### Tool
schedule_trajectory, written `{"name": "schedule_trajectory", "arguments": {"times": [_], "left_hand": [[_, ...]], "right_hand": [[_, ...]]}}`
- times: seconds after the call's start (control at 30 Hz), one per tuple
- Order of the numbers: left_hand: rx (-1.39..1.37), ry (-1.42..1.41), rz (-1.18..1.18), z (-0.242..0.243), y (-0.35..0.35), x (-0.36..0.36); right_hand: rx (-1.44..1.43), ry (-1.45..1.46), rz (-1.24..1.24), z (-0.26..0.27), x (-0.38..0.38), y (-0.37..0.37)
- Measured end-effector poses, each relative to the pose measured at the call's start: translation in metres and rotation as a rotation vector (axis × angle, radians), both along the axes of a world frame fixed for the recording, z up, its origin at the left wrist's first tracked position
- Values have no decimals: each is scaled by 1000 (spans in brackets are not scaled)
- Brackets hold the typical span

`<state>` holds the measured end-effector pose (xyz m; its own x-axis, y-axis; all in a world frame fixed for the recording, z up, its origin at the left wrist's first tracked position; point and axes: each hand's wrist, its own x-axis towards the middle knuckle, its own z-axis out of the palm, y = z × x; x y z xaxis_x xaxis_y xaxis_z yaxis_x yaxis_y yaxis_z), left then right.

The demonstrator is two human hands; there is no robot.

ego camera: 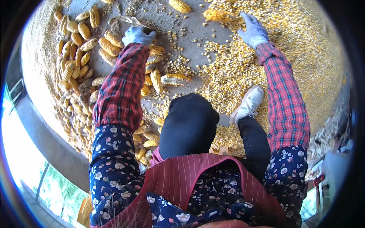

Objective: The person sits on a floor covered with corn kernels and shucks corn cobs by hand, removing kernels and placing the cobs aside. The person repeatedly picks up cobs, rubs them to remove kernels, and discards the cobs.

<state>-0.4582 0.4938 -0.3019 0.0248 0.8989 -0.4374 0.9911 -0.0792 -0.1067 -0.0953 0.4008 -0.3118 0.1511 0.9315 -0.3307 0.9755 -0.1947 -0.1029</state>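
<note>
Both hands wear light blue-grey work gloves. My left hand is at the upper left, fingers curled beside a dry corn husk and a dark patch. Its fingertips are hidden, so I cannot see whether it grips something. Ears of corn lie just left of it, and more lie below. My right hand is over the edge of a spread of loose corn kernels, thumb and fingers apart, holding nothing. A partly stripped ear of corn lies just left of its fingertips.
A large pile of ears spreads on the left. One ear lies at the top on the concrete floor. My white shoe rests among kernels, near my bent knee. Pale pieces resembling bare cobs lie far right.
</note>
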Motion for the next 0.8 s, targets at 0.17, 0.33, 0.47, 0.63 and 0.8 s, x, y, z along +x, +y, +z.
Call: {"name": "schedule_trajectory", "arguments": {"times": [0.17, 0.33, 0.47, 0.63, 0.8], "left_hand": [[-72, 25, -254, -5, -84, -38], [-358, -28, -491, 39, -196, -151], [-476, 203, -168, 81, -204, -184], [204, -347, -384, 25, -105, -43], [423, -613, -370, -37, -25, 93]], "right_hand": [[-29, 66, -55, -18, -63, 30], [-280, 836, -103, -34, -138, -6], [-289, 1075, 30, -18, -181, -48], [-407, 383, -3, -29, -92, 1], [-546, 208, -52, -32, -67, -17]]}}
